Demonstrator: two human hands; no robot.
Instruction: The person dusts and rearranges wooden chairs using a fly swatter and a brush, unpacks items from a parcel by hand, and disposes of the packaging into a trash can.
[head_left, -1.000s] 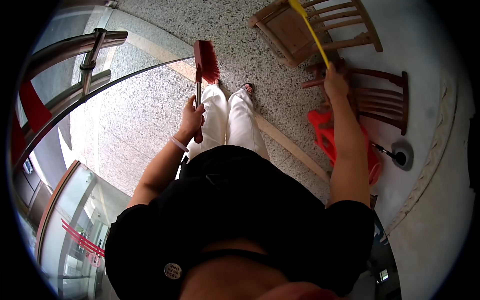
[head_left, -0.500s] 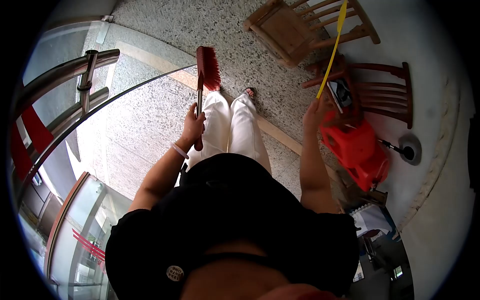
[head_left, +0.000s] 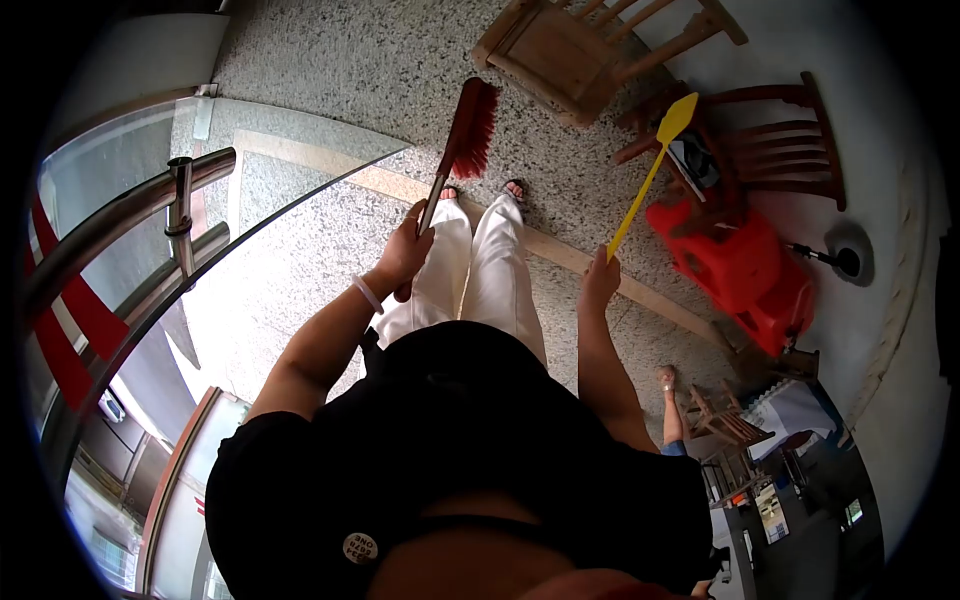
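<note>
Left hand (head_left: 407, 248) wrapped fingers round brush (head_left: 468, 128); right hand (head_left: 598, 280) closed fingers on yellow tool (head_left: 638, 197); neither was set down.

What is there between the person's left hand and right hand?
In the head view, the white trousers show between the left hand and the right hand, with a patch of bare speckled floor nearer the right hand.

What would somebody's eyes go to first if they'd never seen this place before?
Probably the bright yellow stick with a flat, broad tip, held in the right hand. Next might be the big red plastic thing by the wall, near the dark wooden chair. Then perhaps the red brush in the left hand.
</note>
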